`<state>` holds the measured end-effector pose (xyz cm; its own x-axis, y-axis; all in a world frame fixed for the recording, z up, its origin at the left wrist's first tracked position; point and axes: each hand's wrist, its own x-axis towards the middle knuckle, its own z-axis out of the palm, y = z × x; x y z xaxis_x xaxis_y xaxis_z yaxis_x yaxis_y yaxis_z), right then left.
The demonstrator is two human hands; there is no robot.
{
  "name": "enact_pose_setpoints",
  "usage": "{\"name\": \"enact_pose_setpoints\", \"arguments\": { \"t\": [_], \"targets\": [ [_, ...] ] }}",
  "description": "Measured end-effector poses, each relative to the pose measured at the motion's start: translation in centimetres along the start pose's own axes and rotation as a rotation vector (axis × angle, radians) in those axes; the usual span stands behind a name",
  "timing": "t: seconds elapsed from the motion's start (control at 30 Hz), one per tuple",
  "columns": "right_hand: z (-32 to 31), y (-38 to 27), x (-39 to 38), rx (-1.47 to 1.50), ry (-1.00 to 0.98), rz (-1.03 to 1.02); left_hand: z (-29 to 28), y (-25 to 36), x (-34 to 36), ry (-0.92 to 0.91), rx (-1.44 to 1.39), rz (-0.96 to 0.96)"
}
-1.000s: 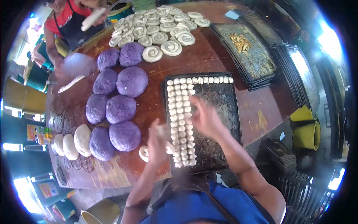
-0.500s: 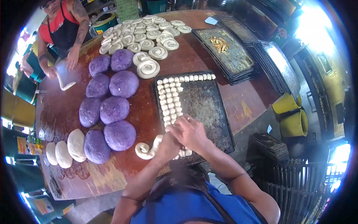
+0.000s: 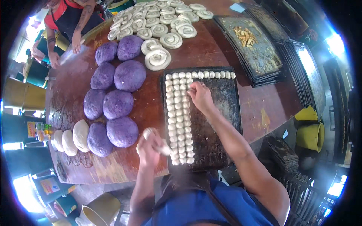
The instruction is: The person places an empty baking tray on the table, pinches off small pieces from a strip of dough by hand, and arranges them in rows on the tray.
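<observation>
My left hand (image 3: pixel 149 148), smeared by motion, is closed around a length of white dough rope (image 3: pixel 163 148) just left of the baking tray's near corner. Small white dough pieces (image 3: pixel 180 120) stand in close columns along the left side of the dark baking tray (image 3: pixel 215 124), and a single row runs along its far edge. My right hand (image 3: pixel 201 97) is over the tray with its fingers pinched together at the far part of the rightmost column. Whatever lies between those fingertips is hidden.
Large purple dough lumps (image 3: pixel 118 104) and several white ones (image 3: pixel 80 135) lie on the table (image 3: pixel 151 109) at left. Coiled dough ropes (image 3: pixel 171 40) cover its far side. Stacked trays (image 3: pixel 260 56) stand at far right. Another person's hands (image 3: pixel 76 42) are at the far left edge.
My hands have parted: the right moved away from me along the column, the left moved left with the dough rope, lifting its coil. The rightmost column now reaches further along the tray.
</observation>
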<state>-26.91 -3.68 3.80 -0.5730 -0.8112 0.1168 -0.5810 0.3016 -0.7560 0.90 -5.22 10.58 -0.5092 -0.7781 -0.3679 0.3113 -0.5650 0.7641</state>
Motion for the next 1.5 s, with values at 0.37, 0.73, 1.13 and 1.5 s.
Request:
{"name": "enact_pose_setpoints", "arguments": {
  "t": [0.37, 0.73, 1.13, 1.5],
  "targets": [
    [-4.6, -15.1, -16.0, 0.076, -0.081, -0.245, -3.4, -2.8, -1.3, -0.611, 0.873, 0.193],
    [-4.3, -14.4, -14.5, 0.051, -0.047, -0.279, 3.5, 2.5, -3.3, -0.677, 0.734, -0.178],
    [0.6, 0.2, -1.8, -0.054, 0.024, -0.045, 0.1, -0.4, -0.9, -0.136, 0.173, -0.189],
    [-5.7, -16.8, -16.5, 0.209, -0.321, -0.173, -0.8, 2.2, -2.7, -0.747, 1.045, 0.237]
  ]
}}
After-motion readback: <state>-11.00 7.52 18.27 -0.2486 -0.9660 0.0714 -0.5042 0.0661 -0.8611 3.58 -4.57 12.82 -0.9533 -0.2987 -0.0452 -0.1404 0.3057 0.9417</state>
